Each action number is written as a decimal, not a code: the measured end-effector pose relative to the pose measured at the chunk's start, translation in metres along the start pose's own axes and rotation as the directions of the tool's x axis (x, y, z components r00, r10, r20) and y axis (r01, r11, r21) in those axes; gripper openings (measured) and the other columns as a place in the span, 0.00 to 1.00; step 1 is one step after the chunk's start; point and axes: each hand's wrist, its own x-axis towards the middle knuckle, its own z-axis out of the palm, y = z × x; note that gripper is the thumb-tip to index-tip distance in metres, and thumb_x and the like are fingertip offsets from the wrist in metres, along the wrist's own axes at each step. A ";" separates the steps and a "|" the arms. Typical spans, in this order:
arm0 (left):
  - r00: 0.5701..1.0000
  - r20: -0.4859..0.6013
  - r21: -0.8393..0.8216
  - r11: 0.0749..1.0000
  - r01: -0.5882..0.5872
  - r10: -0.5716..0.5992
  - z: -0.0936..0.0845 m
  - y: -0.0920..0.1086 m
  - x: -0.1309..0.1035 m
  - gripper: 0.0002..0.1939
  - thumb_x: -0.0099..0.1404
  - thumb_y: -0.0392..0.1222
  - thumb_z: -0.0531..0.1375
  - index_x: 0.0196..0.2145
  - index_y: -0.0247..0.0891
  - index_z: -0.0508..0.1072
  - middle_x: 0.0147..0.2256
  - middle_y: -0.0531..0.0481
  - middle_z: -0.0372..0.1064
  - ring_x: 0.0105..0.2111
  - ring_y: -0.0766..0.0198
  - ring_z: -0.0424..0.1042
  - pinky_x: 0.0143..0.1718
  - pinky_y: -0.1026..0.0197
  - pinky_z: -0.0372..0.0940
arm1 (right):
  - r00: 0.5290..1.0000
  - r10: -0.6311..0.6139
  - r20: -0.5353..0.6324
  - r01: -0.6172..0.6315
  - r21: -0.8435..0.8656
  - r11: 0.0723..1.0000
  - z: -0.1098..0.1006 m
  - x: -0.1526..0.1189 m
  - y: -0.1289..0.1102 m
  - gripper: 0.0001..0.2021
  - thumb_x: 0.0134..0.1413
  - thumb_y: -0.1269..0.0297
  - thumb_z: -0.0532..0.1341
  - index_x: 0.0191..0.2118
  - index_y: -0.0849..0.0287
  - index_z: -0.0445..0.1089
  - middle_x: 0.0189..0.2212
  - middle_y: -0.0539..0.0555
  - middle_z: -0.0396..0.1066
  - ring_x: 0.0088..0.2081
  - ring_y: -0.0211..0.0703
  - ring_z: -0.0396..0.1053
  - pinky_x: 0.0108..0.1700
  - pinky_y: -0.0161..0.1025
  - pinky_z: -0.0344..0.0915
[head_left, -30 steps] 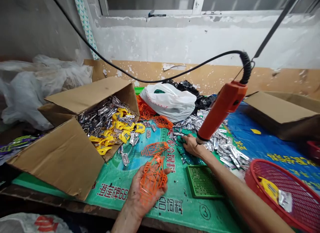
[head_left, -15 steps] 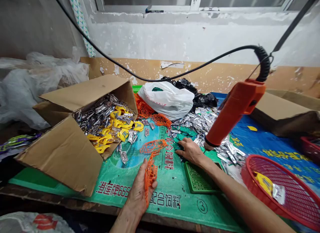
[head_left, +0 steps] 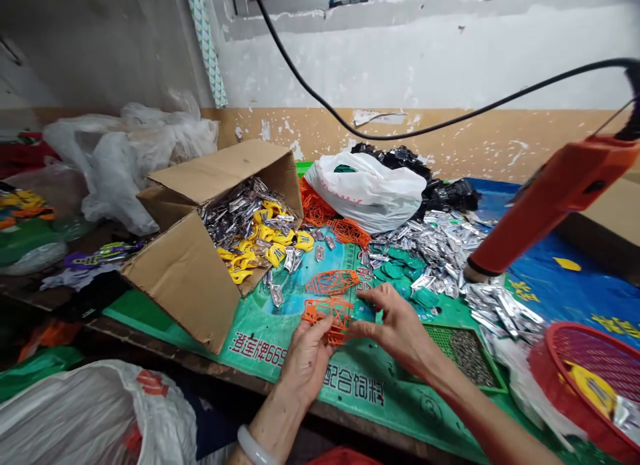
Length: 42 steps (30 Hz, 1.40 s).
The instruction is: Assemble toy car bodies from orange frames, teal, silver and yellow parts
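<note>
My left hand point(head_left: 306, 362) grips an orange plastic lattice frame point(head_left: 327, 313), thumb across its lower part. My right hand point(head_left: 400, 328) is at the frame's right side, thumb near its edge and fingers curved in. Something dark green shows between finger and thumb, but I cannot make out what it is. Just beyond lies a second orange lattice frame point(head_left: 332, 282) on the green printed mat point(head_left: 280, 328). Green plastic pieces point(head_left: 395, 268) are heaped behind my right hand. Beside its wrist sits a green tray point(head_left: 497, 378) holding many small screws point(head_left: 470, 358).
An orange power screwdriver point(head_left: 545, 215) hangs at the right on a black cable point(head_left: 320, 98). Left is a tipped cardboard box point(head_left: 187, 285) spilling yellow and silvery pieces. Behind are a white bag point(head_left: 370, 192) and silvery parts point(head_left: 435, 245). A red basket point(head_left: 555, 378) stands right.
My right hand has moved from the green pieces to the orange frame in my left hand. That frame has turned from edge-on to flatter. The view has swung left.
</note>
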 end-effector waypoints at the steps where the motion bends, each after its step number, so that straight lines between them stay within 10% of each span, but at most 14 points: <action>1: 1.000 0.028 -0.013 1.000 0.001 -0.001 0.001 0.000 -0.001 0.14 0.54 0.36 0.66 0.40 0.35 0.73 0.39 0.46 0.74 0.36 0.61 0.73 0.38 0.59 0.68 | 0.999 -0.033 -0.019 0.034 0.049 0.998 0.003 -0.004 -0.005 0.18 0.46 0.60 0.67 0.45 0.56 0.71 0.34 0.53 0.63 0.38 0.44 0.64 0.39 0.39 0.64; 11: 0.997 0.071 -0.103 0.995 -0.005 0.012 0.006 -0.002 -0.004 0.10 0.52 0.35 0.68 0.34 0.33 0.74 0.34 0.50 0.72 0.31 0.66 0.69 0.31 0.63 0.66 | 0.972 -0.220 -0.083 0.225 0.053 0.973 0.021 -0.013 -0.011 0.22 0.40 0.68 0.71 0.46 0.56 0.72 0.35 0.53 0.63 0.40 0.47 0.60 0.41 0.44 0.61; 42: 0.991 -0.073 -0.051 0.992 -0.114 0.110 0.015 -0.020 -0.015 0.15 0.44 0.34 0.71 0.28 0.35 0.69 0.27 0.57 0.68 0.25 0.71 0.67 0.27 0.69 0.64 | 0.956 -0.259 -0.140 0.256 -0.042 0.966 0.024 -0.026 -0.019 0.17 0.46 0.66 0.69 0.44 0.57 0.69 0.37 0.54 0.66 0.40 0.47 0.60 0.42 0.45 0.59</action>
